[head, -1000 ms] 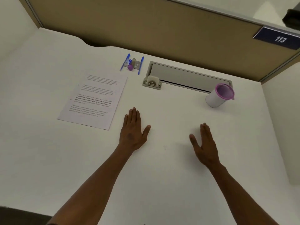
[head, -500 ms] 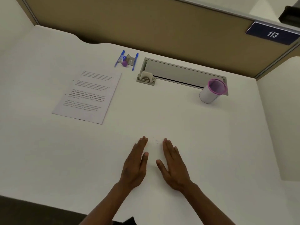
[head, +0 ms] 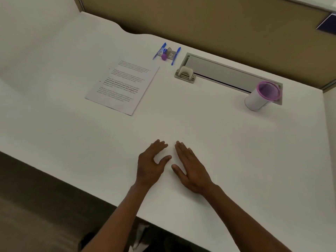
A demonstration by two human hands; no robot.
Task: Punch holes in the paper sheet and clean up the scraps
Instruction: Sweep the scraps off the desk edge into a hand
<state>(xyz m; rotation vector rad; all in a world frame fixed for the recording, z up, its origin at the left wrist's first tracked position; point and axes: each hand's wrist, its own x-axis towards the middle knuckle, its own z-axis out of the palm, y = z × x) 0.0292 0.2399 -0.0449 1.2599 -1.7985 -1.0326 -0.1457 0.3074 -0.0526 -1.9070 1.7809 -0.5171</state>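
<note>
Scraps are the likely object of this step, though none can be made out on the white table [head: 227,160]; any bits between the palms are too small or too pale to tell. Nearest, the left hand [head: 150,165] and right hand [head: 190,170] lie just apart, fingers relaxed and spread, holding nothing. To gather well, keep both palms low and draw them together slowly. Farther off to the left lies the paper sheet [head: 123,86], flat and untouched; whether it has holes is unclear. Beyond stand the hole punch [head: 185,74] and, at right, the cup [head: 261,96], where the scraps probably belong. Small items behind the sheet are blurred.
</note>
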